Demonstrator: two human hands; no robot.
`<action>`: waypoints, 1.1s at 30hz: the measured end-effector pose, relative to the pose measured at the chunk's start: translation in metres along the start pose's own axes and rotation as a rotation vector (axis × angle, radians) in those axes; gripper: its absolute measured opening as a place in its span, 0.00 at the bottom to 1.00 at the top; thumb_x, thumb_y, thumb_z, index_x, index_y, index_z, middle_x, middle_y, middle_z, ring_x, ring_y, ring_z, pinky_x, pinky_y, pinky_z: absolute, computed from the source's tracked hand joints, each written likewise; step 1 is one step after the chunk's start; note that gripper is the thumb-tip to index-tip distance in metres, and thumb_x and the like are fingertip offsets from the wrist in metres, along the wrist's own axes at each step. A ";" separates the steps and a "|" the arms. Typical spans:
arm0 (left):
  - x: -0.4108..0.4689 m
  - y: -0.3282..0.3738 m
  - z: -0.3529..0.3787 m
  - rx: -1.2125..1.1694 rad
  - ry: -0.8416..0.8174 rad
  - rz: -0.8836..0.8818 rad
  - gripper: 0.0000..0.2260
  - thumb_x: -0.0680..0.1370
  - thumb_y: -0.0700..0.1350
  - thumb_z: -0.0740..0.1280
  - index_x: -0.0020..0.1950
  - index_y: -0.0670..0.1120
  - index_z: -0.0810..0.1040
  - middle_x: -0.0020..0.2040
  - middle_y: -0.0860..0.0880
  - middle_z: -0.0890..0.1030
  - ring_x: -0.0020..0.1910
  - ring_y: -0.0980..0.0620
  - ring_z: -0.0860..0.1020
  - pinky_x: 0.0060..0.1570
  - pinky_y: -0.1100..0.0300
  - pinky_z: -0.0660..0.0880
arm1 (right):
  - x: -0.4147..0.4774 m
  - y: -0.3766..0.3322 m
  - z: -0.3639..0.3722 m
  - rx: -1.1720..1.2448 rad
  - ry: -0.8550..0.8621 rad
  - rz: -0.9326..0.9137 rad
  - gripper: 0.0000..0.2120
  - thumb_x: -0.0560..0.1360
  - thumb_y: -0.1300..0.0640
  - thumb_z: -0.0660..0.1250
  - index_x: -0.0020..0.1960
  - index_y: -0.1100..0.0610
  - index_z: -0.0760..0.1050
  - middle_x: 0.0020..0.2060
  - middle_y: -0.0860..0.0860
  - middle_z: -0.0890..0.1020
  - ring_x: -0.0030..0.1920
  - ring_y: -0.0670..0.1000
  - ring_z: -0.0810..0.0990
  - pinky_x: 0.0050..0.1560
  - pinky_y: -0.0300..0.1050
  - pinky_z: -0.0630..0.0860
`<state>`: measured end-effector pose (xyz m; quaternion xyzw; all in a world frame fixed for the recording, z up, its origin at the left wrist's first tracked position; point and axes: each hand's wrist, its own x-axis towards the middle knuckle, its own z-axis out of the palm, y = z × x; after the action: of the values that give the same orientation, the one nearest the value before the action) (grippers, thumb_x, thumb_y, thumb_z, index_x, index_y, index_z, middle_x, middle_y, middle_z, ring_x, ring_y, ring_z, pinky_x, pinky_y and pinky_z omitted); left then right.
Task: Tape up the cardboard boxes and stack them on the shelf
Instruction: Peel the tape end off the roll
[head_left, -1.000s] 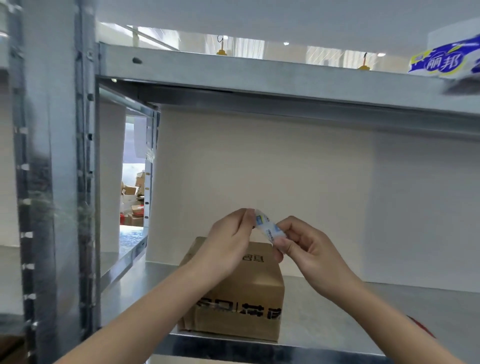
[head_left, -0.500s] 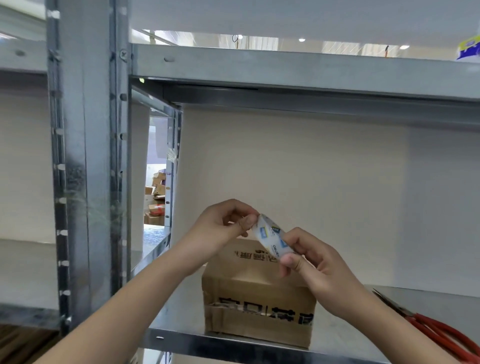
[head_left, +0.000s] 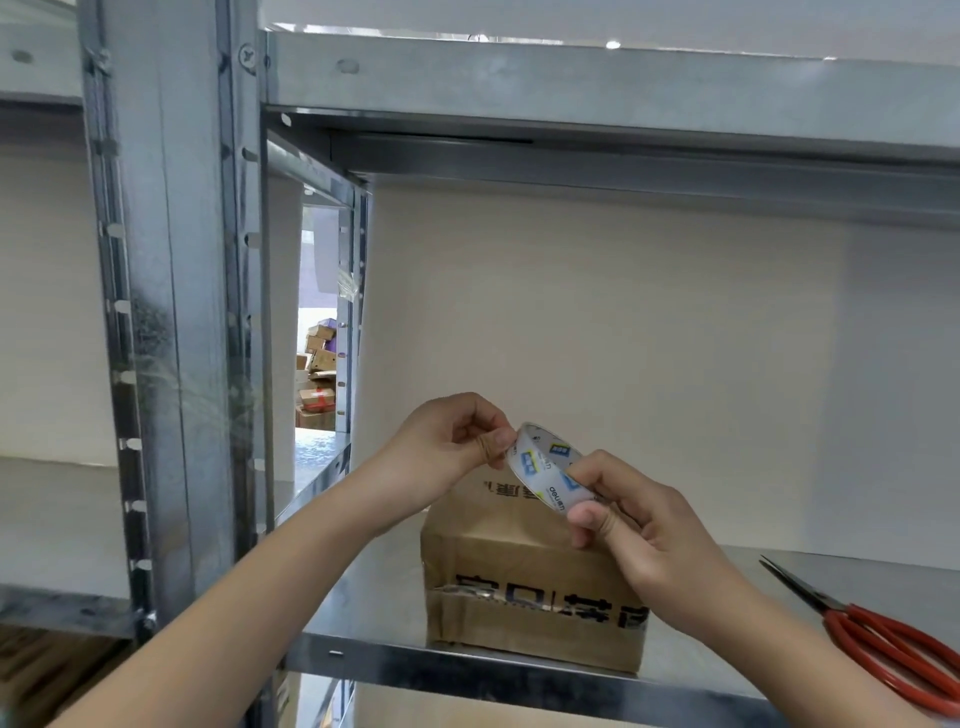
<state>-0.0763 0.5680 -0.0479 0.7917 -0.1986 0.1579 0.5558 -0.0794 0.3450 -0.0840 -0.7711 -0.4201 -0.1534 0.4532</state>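
1. Right hand (head_left: 639, 540): fingers and thumb were curled round the tape roll (head_left: 545, 473), holding it on edge above the box.
2. Left hand (head_left: 457, 441): thumb and forefinger pinched the roll's left rim, apparently picking for the free end. No strip was seen drawn out.
3. Cardboard box (head_left: 530, 587): it stood on the shelf (head_left: 467, 670) at the front edge, left of the middle, directly below the hands. Its top flaps lay closed. A glossy band crossed the lower front face, probably tape. Whether the top seam was sealed could not be told, since the hands hid part of it.
4. Scissors (head_left: 883, 644): red-handled, they lay closed on the shelf towards the right front corner, well apart from the box.
5. Distant boxes (head_left: 317, 374): a loose pile showed through the gap at the shelf's left rear.
6. Progress, as judged: one box was on the shelf and nothing was stacked on it; sealing the top and stacking further boxes remained.
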 end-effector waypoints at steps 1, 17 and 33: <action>-0.001 0.000 0.001 -0.005 0.013 0.003 0.02 0.80 0.39 0.68 0.48 0.42 0.80 0.44 0.44 0.84 0.42 0.56 0.81 0.46 0.66 0.78 | 0.000 0.001 0.000 -0.024 0.001 -0.001 0.07 0.79 0.53 0.61 0.44 0.43 0.73 0.33 0.49 0.78 0.40 0.48 0.76 0.43 0.35 0.69; -0.008 -0.010 0.008 -0.098 0.118 -0.088 0.05 0.79 0.40 0.69 0.45 0.41 0.83 0.41 0.40 0.85 0.37 0.56 0.81 0.37 0.72 0.73 | 0.003 -0.001 0.002 -0.104 -0.014 -0.038 0.04 0.79 0.52 0.60 0.46 0.45 0.72 0.32 0.44 0.75 0.35 0.43 0.72 0.39 0.35 0.66; -0.021 -0.004 0.017 -0.147 0.242 -0.078 0.06 0.79 0.38 0.69 0.50 0.41 0.86 0.44 0.48 0.87 0.42 0.54 0.86 0.41 0.71 0.77 | 0.002 -0.003 0.003 -0.105 0.009 -0.018 0.08 0.80 0.53 0.60 0.43 0.42 0.70 0.32 0.44 0.76 0.33 0.42 0.71 0.36 0.34 0.64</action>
<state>-0.0925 0.5563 -0.0663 0.7313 -0.1101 0.2155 0.6377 -0.0816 0.3491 -0.0827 -0.7892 -0.4164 -0.1830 0.4126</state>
